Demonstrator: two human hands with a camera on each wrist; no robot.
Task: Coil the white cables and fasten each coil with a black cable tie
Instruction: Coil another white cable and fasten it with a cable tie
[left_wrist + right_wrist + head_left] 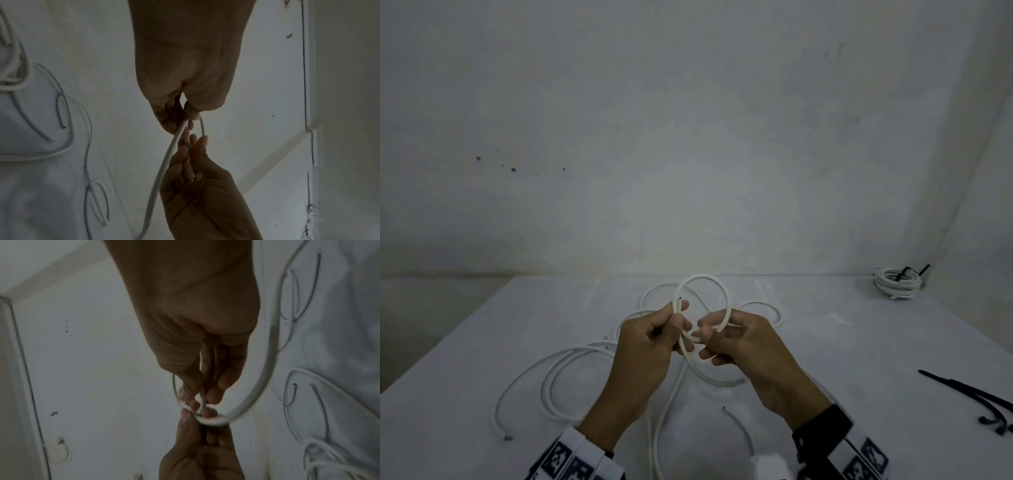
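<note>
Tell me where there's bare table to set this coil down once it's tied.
Bare table lies right of the right hand, between the finished coil at the far right corner and the black cable ties. The far left corner also looks bare. Centre and near left are crowded with loose white cables.

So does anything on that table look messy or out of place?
Mostly the loose white cables: they sprawl in overlapping loops across the table. The tied coil at the far right looks neat, and the black ties lie together.

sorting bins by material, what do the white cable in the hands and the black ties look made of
White cable: smooth, matte plastic-like jacket, bending in springy loops; dark core at the cut end.
Black cable ties: thin, flat, stiff strips, probably plastic such as nylon; too small to confirm.
</note>
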